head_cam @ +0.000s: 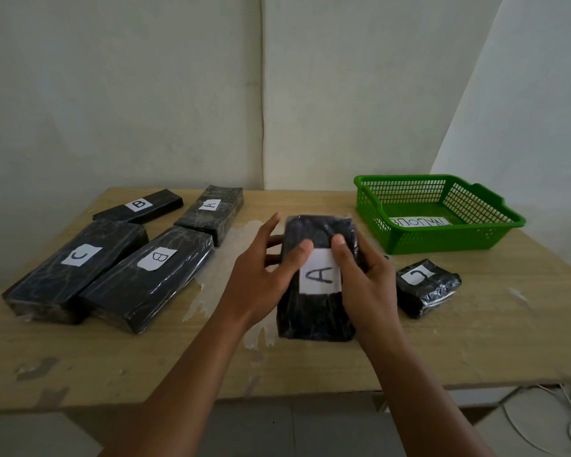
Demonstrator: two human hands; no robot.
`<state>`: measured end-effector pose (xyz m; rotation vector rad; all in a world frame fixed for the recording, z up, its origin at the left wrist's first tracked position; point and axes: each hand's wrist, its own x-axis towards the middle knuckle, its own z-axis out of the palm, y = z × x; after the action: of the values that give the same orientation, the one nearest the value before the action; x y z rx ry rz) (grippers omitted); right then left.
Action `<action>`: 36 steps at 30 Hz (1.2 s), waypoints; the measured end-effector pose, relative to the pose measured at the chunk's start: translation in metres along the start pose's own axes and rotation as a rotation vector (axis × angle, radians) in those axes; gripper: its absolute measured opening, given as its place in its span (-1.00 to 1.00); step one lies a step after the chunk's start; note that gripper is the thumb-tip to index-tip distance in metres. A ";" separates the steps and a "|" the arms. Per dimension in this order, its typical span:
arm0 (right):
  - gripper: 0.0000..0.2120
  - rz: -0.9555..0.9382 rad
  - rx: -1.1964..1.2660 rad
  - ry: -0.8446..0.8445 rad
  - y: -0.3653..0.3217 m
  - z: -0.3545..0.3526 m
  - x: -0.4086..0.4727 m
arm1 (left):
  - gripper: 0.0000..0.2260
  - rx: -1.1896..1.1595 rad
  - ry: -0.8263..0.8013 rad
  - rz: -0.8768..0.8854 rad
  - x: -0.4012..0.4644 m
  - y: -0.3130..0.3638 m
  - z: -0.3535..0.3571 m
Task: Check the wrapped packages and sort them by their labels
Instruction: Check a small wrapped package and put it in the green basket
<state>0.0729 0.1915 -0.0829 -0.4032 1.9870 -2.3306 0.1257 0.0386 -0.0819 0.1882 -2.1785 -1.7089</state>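
A black wrapped package labelled A (pixel 314 311) is held over the middle of the wooden table (pixel 475 341). My left hand (pixel 264 278) grips its left side with the thumb on the label. My right hand (pixel 363 278) grips its right side, thumb on the label's top edge. At the left lie a C package (pixel 76 265), a large B package (pixel 149 275), a slim B package (pixel 139 206) and another A package (pixel 211 212). A small C package (pixel 426 286) lies to the right.
A green plastic basket (pixel 439 239) stands at the back right with a paper label lying inside. The wall runs right behind the table. White cables lie on the floor at the lower right.
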 end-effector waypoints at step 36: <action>-0.80 -0.173 -0.489 0.025 -0.006 -0.001 0.003 | -0.58 -0.116 0.066 0.047 0.012 0.007 -0.019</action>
<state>0.0710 0.1928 -0.0765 -0.5889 2.6245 -1.9100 0.1220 0.0192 -0.0694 0.1589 -2.0143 -1.7718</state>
